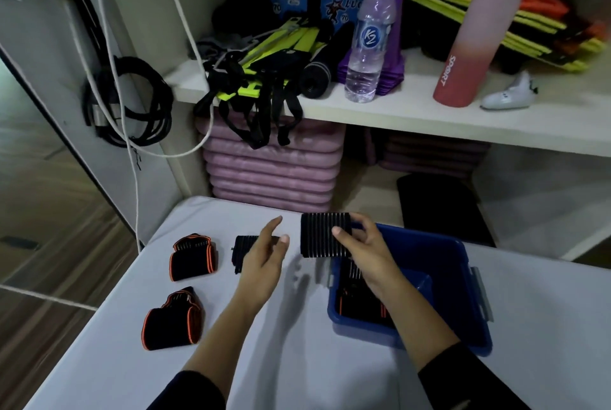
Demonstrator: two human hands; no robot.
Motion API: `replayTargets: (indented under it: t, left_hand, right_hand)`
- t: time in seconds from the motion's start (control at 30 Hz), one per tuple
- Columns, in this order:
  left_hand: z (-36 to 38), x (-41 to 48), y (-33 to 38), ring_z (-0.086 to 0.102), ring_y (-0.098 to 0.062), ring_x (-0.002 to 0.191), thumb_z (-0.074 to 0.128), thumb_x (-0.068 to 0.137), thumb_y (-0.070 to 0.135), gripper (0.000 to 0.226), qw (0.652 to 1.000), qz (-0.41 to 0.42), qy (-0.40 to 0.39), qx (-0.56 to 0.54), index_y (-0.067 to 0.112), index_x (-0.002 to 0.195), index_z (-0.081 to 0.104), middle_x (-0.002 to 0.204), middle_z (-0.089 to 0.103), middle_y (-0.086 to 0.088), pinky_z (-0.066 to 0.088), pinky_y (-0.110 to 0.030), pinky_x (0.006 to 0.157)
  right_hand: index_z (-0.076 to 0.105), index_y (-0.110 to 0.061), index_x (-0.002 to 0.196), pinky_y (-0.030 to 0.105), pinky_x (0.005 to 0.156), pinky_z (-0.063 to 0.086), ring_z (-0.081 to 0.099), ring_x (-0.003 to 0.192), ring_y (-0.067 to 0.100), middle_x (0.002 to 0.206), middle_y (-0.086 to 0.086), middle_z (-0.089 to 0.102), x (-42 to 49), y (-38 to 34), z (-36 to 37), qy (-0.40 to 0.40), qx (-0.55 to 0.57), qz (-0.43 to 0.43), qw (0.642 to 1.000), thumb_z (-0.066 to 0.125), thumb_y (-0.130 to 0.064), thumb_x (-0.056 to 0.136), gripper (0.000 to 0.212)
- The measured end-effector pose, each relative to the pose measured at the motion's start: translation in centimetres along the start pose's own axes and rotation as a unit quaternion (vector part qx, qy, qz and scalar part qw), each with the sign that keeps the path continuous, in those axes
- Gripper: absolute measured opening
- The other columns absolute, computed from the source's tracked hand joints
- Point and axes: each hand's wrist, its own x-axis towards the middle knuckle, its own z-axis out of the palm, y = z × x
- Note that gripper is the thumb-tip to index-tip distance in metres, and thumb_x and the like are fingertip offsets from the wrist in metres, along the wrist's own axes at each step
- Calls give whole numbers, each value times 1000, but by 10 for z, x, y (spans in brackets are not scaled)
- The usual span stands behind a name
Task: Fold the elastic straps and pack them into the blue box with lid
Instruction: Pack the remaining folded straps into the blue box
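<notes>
Above the blue box (360, 327), right grip (360, 247) pinches 1 folded strap (317, 234); left grip (264, 254) relaxed, empty.

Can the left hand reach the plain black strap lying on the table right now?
Probably yes: the left hand is open, holds nothing and sits just above that strap, with nothing between.
</notes>
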Motion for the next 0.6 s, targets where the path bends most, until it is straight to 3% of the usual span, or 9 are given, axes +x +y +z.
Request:
replayTargets:
  t: [0.07,0.17,0.3,0.37,0.47,0.6]
  left_hand:
    - [18,-1,4,56,-8,75,52,93,33,42,998,11,-27,54,37,134,42,101,57,3,48,-30,81]
    - [45,-2,3,57,-8,83,51,93,30,49,989,10,-81,123,33,140,35,115,52,-2,39,-22,81]
    - [72,0,-2,56,-22,103,48,95,30,54,974,-2,-145,173,33,144,26,122,45,-7,43,-28,93]
    - [82,0,-2,51,-27,114,47,95,26,56,967,3,-163,196,30,145,23,124,44,-10,36,-28,100]
    - [91,1,-4,49,-28,116,47,95,18,58,964,16,-153,218,25,146,21,127,44,-13,32,-22,95]
    - [93,0,-6,50,-24,111,44,96,17,58,964,27,-147,221,25,147,18,127,42,-11,31,-17,90]
  right_hand:
    - [55,-31,103,41,83,54,65,93,25,104,12,66,-4,0,-30,39,-10,-4,999,66,-14,86,26]
    - [54,-27,108,42,81,53,64,91,27,104,17,65,-9,10,-69,101,-39,14,994,66,-13,86,28]
    - [53,-28,109,38,79,50,60,94,30,109,23,61,-6,40,-103,167,-61,53,983,68,-13,84,32]
    - [55,-20,111,34,76,48,57,91,27,115,24,60,-4,55,-113,194,-45,74,977,66,-7,85,31]
    - [52,-6,124,35,83,45,55,108,34,127,23,54,2,66,-120,230,-14,104,967,59,0,88,37]
    - [49,-4,129,35,89,42,48,120,37,133,23,50,16,66,-123,278,-21,116,953,55,0,91,38]
